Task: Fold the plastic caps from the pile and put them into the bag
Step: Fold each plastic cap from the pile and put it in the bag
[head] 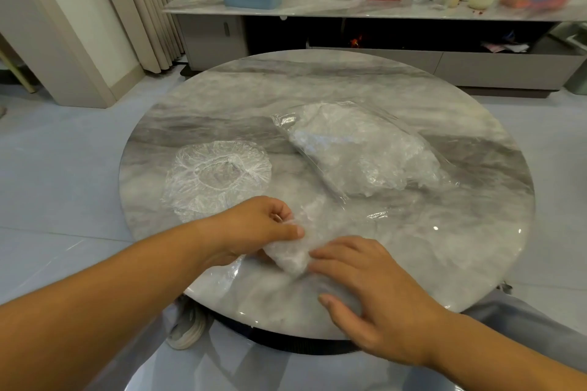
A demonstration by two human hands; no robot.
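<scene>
Lengthwise, the folded cap (290,259) points away, leaning slightly rightward.

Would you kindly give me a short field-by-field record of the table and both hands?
surface: round marble table
left hand: grips the crumpled cap at the near edge
right hand: straight fingers touch that same cap
spread cap: lies flat at left, untouched
bag: clear, stuffed with caps, right of centre
</scene>
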